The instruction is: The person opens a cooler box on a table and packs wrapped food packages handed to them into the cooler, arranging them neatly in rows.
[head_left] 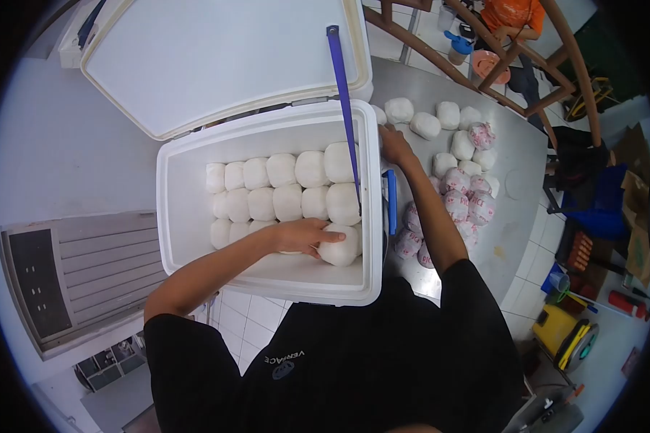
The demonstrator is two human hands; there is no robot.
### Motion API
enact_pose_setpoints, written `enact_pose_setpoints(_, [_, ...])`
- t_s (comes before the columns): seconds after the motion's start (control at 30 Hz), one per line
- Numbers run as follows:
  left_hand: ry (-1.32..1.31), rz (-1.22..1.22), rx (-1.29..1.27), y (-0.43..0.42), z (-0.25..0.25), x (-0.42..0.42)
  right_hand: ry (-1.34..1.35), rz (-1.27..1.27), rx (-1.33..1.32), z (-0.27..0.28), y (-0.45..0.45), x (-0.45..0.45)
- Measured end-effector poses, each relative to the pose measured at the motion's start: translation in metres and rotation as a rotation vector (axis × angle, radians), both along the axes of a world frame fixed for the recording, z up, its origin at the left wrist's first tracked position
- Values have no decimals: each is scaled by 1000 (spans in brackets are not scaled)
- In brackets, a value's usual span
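Observation:
Inside an open white cooler box [165,209], smooth white balls [282,169] sit packed in rows; what they are made of I cannot tell. My left hand [303,237] reaches in at the near right corner, thumb over the top and fingers curled round one white ball [338,247]. Outside the cooler's right wall, my right hand [393,143] is down by the metal table, close to more white balls [426,126]. The cooler edge and the hand itself hide most of its fingers.
Several pink-printed wrapped balls [456,206] are piled on the steel table [516,155]. The cooler's lid [224,65] stands raised, with a purple strap [343,94] running to the right rim. Beyond wooden bars [440,58] sits a person in orange [513,16].

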State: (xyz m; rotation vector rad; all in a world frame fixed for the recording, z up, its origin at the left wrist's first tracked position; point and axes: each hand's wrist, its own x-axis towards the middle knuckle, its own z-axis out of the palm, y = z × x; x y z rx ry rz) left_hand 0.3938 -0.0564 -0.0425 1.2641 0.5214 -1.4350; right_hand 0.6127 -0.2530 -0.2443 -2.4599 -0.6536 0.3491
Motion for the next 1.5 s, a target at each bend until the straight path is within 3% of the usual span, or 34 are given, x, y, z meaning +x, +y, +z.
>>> enact_pose_setpoints(0.07, [-117,139,-83,-11,8,-5,-54,-51,-37,-10,20,10])
enact_pose_setpoints(0.2, [-264,147,0,-15,8,-15,-153,-121,-85,-1,34,23])
enact_pose_setpoints(0.27, [-636,-129,92,-15,15,-15,-322,-9,-39,-8,34,28])
enact_pose_setpoints(0.3, [-635,-123,98,-17,16,-18,-322,-2,-33,-8,37,32])
enact_pose_setpoints(0.37, [-929,-282,397,-30,15,-23,-255,-15,-68,-7,38,38])
enact_pose_setpoints(0.4, [-930,-276,397,-36,22,-18,-64,-100,6,20,38,34])
enact_pose_setpoints(0.47, [-535,-386,667,-47,43,-4,-56,-106,-4,15,33,26])
enact_pose_setpoints(0.5, [-539,-382,663,-45,34,-8,-47,-118,-12,12,30,22])
enact_pose_setpoints(0.57, [-752,-244,496,-35,9,-21,-23,-134,1,4,17,0])
enact_pose_setpoints(0.6, [-757,-238,493,-32,22,-17,-11,-144,9,-4,9,-3])
enact_pose_setpoints(0.67, [-534,-233,220,-26,67,-6,43,-133,-56,-28,-13,-5])
enact_pose_setpoints(0.7, [-533,-235,212,-17,73,-7,87,-115,-127,-36,-23,-8])
enact_pose_setpoints(0.73, [-616,-293,373,-6,78,-10,89,-122,-135,-15,-33,-15])
enact_pose_setpoints(0.77, [-701,-353,533,3,84,-9,368,-272,261,39,-49,-26])
enact_pose_setpoints(0.8, [-721,-171,524,9,96,-2,635,-422,665,91,-62,-34])
enact_pose_setpoints(0.87, [-833,172,380,12,124,10,460,-355,938,160,-72,-51])
enact_pose_setpoints(0.9, [-919,337,245,8,135,14,332,-265,987,201,-68,-63])
enact_pose_setpoints(0.93, [-906,315,202,-8,147,22,201,-175,1025,242,-60,-76])
enact_pose_setpoints(0.97, [-961,525,80,-27,159,28,133,-142,928,276,-51,-91])
enact_pose_setpoints(1.03, [-1010,734,-61,-43,162,34,-361,-20,559,321,-26,-115])
enact_pose_setpoints(1.07, [-1029,640,34,-41,160,35,-350,115,603,328,-16,-124])
enact_pose_setpoints(1.1, [-1055,542,135,-37,158,38,-355,180,627,328,-17,-120])
enact_pose_setpoints(1.13, [-1012,600,184,-31,156,39,-358,245,652,327,-19,-117])
enact_pose_setpoints(1.2, [-925,606,273,-10,137,37,183,273,960,299,-44,-87])
enact_pose_setpoints(1.27, [-830,636,381,15,109,33,-11,-130,676,251,-60,-33])
enact_pose_setpoints(1.3, [-680,572,466,28,93,34,-141,-194,522,208,-64,2])
enact_pose_setpoints(1.33, [-532,504,546,35,78,32,-242,-215,291,150,-73,37])
enact_pose_setpoints(1.4, [-465,509,660,32,45,26,-141,-241,-189,79,-72,72])
enact_pose_setpoints(1.5, [-473,368,753,36,9,24,-137,-233,-407,-4,-69,69])
